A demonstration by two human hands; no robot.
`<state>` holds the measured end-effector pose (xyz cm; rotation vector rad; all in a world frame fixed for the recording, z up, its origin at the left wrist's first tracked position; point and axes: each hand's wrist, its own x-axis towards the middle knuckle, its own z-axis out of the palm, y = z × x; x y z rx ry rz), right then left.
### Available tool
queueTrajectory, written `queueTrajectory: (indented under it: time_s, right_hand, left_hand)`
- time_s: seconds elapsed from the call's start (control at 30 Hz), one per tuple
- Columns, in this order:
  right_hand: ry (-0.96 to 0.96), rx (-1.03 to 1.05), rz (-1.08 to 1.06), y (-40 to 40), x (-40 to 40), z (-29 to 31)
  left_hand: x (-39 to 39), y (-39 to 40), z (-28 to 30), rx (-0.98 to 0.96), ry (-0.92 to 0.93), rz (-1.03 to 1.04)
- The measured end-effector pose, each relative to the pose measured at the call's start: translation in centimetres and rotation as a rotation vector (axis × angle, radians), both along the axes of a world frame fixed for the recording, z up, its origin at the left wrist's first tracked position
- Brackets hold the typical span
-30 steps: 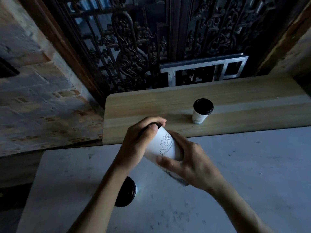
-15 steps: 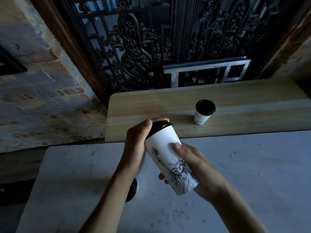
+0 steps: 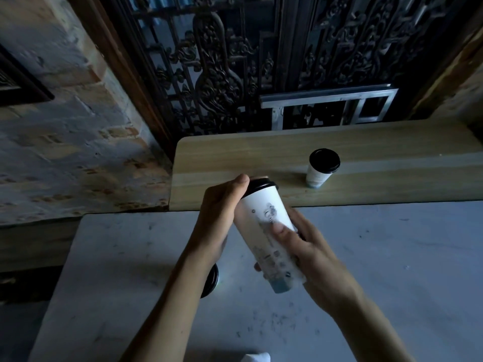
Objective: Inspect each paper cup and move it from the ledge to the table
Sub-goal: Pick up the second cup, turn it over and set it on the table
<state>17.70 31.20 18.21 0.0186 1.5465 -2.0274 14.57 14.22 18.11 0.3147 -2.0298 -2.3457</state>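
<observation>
- While the tall paper cup (image 3: pixel 264 231) hung tilted over the grey table (image 3: pixel 392 270), its printed face had turned again: a second back a scroll-like emblem showed, then a statue drawing, and now a smudged, blurred print with small marks lower down.
- That rolling told me the inspection was well along, with most of the wall already seen; I judged the set-down on the table came next.
- Her or his left hand (image 3: pixel 222 212) was curled round the black lid end, thumb tip up at the rim, at about eleven o'clock from the cup's middle.
- At about four o'clock, the right hand (image 3: pixel 311 254) cradled the lower body, thumb pressed across the print, fingers wrapped behind.
- White wall, black lid, bluish band at the base; the lid looked seated, no dent that I could make out.
- One lidded cup (image 3: pixel 211 280) stood on the table, half hidden by the left forearm.
- Another short cup (image 3: pixel 320 169) waited upright on the wooden ledge (image 3: pixel 261 158), at one o'clock, well apart from the hands.
</observation>
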Motion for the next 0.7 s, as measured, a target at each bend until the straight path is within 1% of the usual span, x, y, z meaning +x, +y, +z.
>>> queueTrajectory:
  time_s: [0.1, 0.13, 0.17, 0.23, 0.27, 0.33, 0.4, 0.47, 0.5, 0.53, 0.57, 0.6, 0.7]
  right_hand:
    - [-0.217, -0.278, 0.103, 0.2, 0.2, -0.4]
    - [-0.259, -0.339, 0.133, 0.2, 0.3, -0.7]
    - [-0.270, -0.366, 0.147, 0.3, 0.4, -1.0]
    - [-0.251, -0.338, 0.138, 0.2, 0.5, -1.3]
    - [-0.211, -0.270, 0.115, 0.2, 0.5, -1.0]
    - [-0.027, -0.015, 0.058, 0.2, 0.7, -0.7]
    - [0.188, 0.238, 0.032, 0.1, 0.9, -0.4]
    - [0.370, 0.453, 0.057, -0.2, 1.4, -0.6]
    - [0.437, 0.545, 0.064, -0.3, 1.6, -0.9]
    - [0.472, 0.569, 0.053, -0.5, 1.8, -1.1]
    - [0.464, 0.519, 0.029, -0.5, 2.0, -1.3]
    - [0.401, 0.417, -0.003, -0.4, 2.0, -1.1]
    - [0.039, 0.067, -0.006, 0.1, 1.8, -0.1]
  left_hand:
    - [0.4, -0.1, 0.1, 0.071, 0.020, -0.052]
    - [0.5, -0.1, 0.1, 0.084, 0.015, -0.071]
    - [0.5, 0.0, 0.2, 0.087, 0.008, -0.076]
    - [0.6, 0.0, 0.1, 0.079, -0.006, -0.048]
    - [0.6, -0.1, 0.0, 0.071, -0.017, -0.024]
    - [0.7, -0.1, 0.1, 0.008, -0.029, 0.022]
    - [0.8, 0.0, 0.3, -0.140, -0.031, 0.078]
    - [0.9, 0.3, 0.3, -0.247, -0.040, 0.107]
    - [1.0, 0.5, 0.4, -0.268, -0.049, 0.099]
    - [1.1, 0.6, 0.5, -0.279, -0.050, 0.083]
    - [1.2, 0.5, 0.5, -0.275, -0.046, 0.059]
    - [1.2, 0.4, 0.5, -0.256, -0.042, 0.033]
    - [1.1, -0.3, 0.2, -0.135, -0.033, -0.052]
